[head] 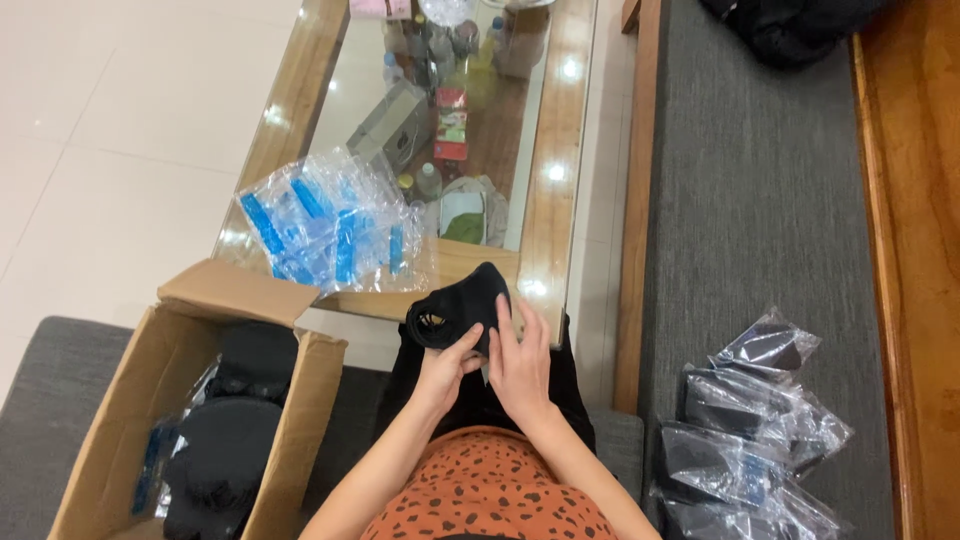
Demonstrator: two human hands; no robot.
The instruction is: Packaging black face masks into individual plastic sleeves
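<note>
Both hands grip one black mask (462, 305) over the lap: left hand (445, 372) under its near edge, right hand (520, 362) flat on its right side, mask stretching left-forward.

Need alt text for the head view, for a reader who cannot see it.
Both hands, left hand and right hand, hold a black fabric mask over the lap. A pile of empty clear bags lies on the glass-topped table, an open cardboard box stands left, and bagged black items lie right.
</note>
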